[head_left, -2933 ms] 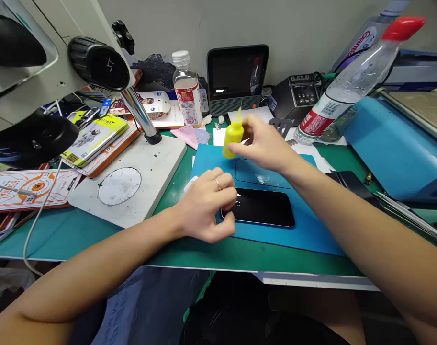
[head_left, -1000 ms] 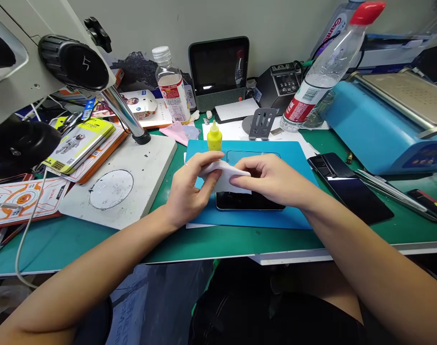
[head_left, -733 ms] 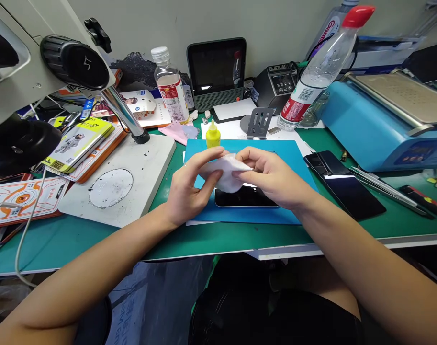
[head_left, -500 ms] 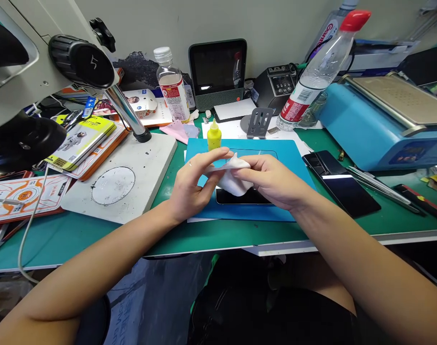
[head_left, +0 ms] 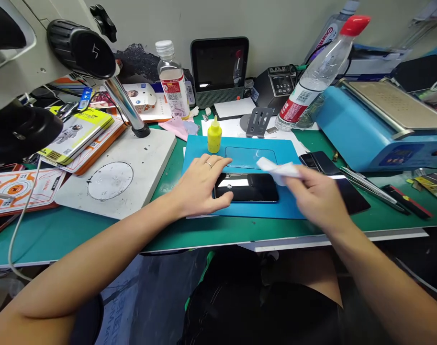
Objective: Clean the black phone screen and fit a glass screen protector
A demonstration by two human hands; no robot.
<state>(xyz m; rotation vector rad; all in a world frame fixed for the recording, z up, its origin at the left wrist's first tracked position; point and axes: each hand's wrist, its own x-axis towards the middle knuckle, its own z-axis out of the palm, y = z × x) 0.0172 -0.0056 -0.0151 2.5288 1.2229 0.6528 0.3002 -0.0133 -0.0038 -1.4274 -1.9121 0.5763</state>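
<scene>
Where the black phone (head_left: 256, 191) lies on the blue mat (head_left: 254, 211), the left grip (head_left: 204, 187), spread, brackets its nine-o'clock end; the right grip (head_left: 315, 196) pinches a white wipe (head_left: 281, 170) at its two o'clock.

There are two hands (head_left: 200, 186), one wipe (head_left: 278, 169) and one yellow bottle (head_left: 214, 138).

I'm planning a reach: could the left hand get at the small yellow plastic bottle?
Probably yes: only flat blue mat shows between the left hand and the small yellow plastic bottle.
</scene>
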